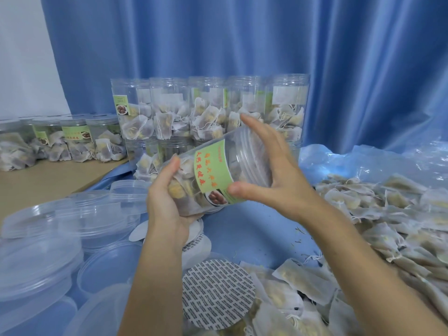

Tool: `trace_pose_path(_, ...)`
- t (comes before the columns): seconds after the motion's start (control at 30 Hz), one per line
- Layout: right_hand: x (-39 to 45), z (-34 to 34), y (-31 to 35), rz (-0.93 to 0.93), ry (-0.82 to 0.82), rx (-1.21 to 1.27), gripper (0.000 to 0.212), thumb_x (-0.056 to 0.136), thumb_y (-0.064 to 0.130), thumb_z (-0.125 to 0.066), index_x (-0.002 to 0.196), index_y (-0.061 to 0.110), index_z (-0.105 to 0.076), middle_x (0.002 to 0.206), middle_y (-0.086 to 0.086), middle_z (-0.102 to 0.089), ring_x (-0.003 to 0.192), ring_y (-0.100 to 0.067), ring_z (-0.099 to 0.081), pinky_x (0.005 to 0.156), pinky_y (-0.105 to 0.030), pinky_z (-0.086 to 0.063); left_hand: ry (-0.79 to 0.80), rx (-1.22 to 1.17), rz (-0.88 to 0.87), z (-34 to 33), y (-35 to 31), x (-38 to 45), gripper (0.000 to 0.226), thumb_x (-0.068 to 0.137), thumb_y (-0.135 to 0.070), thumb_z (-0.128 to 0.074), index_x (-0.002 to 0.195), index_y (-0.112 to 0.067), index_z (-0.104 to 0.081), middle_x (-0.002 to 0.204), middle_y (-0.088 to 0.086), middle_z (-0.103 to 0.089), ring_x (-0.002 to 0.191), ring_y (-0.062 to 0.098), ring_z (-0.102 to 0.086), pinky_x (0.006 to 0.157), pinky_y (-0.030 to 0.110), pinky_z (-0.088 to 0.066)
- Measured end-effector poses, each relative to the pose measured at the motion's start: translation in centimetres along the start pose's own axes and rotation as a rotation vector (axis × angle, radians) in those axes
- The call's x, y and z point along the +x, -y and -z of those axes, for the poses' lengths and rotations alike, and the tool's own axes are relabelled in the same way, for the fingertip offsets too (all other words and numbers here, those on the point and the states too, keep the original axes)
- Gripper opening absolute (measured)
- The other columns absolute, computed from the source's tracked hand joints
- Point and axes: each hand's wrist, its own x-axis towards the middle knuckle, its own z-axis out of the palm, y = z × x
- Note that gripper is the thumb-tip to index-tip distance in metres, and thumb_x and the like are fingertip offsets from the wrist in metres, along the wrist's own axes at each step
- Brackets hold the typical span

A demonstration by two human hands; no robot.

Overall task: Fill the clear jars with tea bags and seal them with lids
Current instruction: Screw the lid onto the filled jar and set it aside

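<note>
Item: clear jar (213, 175), tilted at centre, part-filled with tea bags, green label up. Left hand (167, 197) cups its base at 8 o'clock; right hand (271, 173) spans the lid (252, 154) at 2 o'clock, fingers curled round its rim. Likely light, smooth, slippery plastic; best taken by the ribbed lid and base.

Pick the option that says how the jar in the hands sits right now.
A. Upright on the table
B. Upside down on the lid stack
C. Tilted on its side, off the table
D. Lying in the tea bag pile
C: the jar is tilted on its side, left hand under its base, right hand around its top.
</note>
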Motion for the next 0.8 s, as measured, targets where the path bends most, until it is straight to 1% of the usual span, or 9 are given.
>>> trace_pose_path(0.07,-0.2,-1.2,0.2,0.086,-0.129,-0.044,0.064,0.074,0.064,-0.054,0.132,0.054,-0.028,0.142,0.010,-0.035,0.134,0.001,-0.028,0.107,-0.013,-0.023,0.012,0.002,-0.001,0.0,0.1,-0.1,0.024,0.080,-0.041,-0.064,0.076,-0.021,-0.077,0.083,0.007,-0.076,0.072,0.028,-0.073,0.056,0.051,-0.057)
trace_pose_path(0.2,0.1,-1.9,0.3,-0.032,-0.149,0.057,0.057,0.078,0.063,-0.052,0.131,0.049,-0.035,0.140,0.016,-0.038,0.125,0.007,-0.034,0.099,-0.011,-0.027,-0.086,0.072,0.008,0.2,-0.2,-0.1,0.033,0.072,-0.043,-0.070,0.098,-0.023,-0.073,0.093,0.008,-0.075,0.082,0.031,-0.072,0.068,0.060,-0.056)
trace_pose_path(0.3,0.7,-1.0,0.6,-0.176,-0.077,0.249,0.082,0.058,0.071,-0.064,0.130,0.061,-0.026,0.144,0.019,-0.029,0.128,0.008,-0.030,0.102,-0.024,-0.030,-0.048,0.078,0.081,0.2,-0.6,-0.1,0.031,0.075,-0.050,-0.066,0.085,-0.023,-0.076,0.086,0.007,-0.076,0.073,0.029,-0.073,0.055,0.049,-0.057)
trace_pose_path(0.43,0.3,-0.3,0.0,-0.231,-0.013,0.547,0.129,0.046,0.036,-0.089,0.145,0.048,-0.006,0.144,0.013,-0.035,0.122,0.006,-0.047,0.091,-0.024,-0.050,0.019,0.059,0.234,0.1,-0.7,-0.1,0.047,0.075,-0.066,-0.058,0.084,-0.025,-0.078,0.092,0.007,-0.075,0.080,0.033,-0.072,0.072,0.052,-0.054)
trace_pose_path(0.57,0.7,-0.1,-0.6,-0.279,-0.128,0.655,0.093,0.047,0.024,-0.087,0.126,0.042,-0.042,0.118,0.015,-0.064,0.109,-0.007,-0.062,0.096,-0.047,-0.050,0.008,0.228,0.253,-1.4,-0.8,-1.0,0.052,0.078,-0.070,-0.051,0.092,-0.026,-0.074,0.095,0.005,-0.075,0.085,0.029,-0.072,0.078,0.048,-0.054)
trace_pose_path(0.63,0.9,0.7,-0.7,-0.275,-0.201,0.670,0.089,0.041,0.027,-0.091,0.117,0.043,-0.048,0.113,0.016,-0.067,0.105,-0.005,-0.064,0.092,-0.039,-0.053,-0.098,0.441,0.106,-2.5,-1.4,-1.4,0.045,0.085,-0.061,-0.050,0.103,-0.023,-0.067,0.107,0.005,-0.071,0.097,0.026,-0.066,0.089,0.042,-0.050)
trace_pose_path(0.7,1.1,1.0,-0.4,-0.235,-0.254,0.615,0.097,0.037,0.031,-0.093,0.120,0.042,-0.045,0.113,0.020,-0.065,0.103,0.005,-0.062,0.087,-0.020,-0.053,-0.255,0.826,-0.276,-3.6,-2.1,-1.6,0.024,0.091,-0.032,-0.053,0.110,-0.021,-0.060,0.115,0.002,-0.065,0.095,0.020,-0.057,0.083,0.030,-0.042)
trace_pose_path(0.73,1.1,0.8,-0.1,-0.217,-0.284,0.575,0.100,0.037,0.030,-0.094,0.122,0.040,-0.044,0.112,0.023,-0.064,0.102,0.010,-0.059,0.084,-0.013,-0.051,-0.197,1.045,-0.426,-4.3,-2.7,-1.7,0.028,0.088,-0.020,-0.053,0.116,-0.024,-0.055,0.116,-0.001,-0.063,0.095,0.019,-0.054,0.078,0.027,-0.038)
trace_pose_path(0.8,1.2,-0.1,0.7,-0.202,-0.338,0.506,0.099,0.037,0.030,-0.093,0.124,0.033,-0.047,0.113,0.023,-0.061,0.103,0.011,-0.057,0.088,-0.014,-0.047,0.087,1.477,-0.426,-5.8,-4.4,-1.7,0.047,0.083,-0.014,-0.059,0.127,-0.021,-0.045,0.113,0.002,-0.062,0.095,0.020,-0.053,0.073,0.028,-0.037)
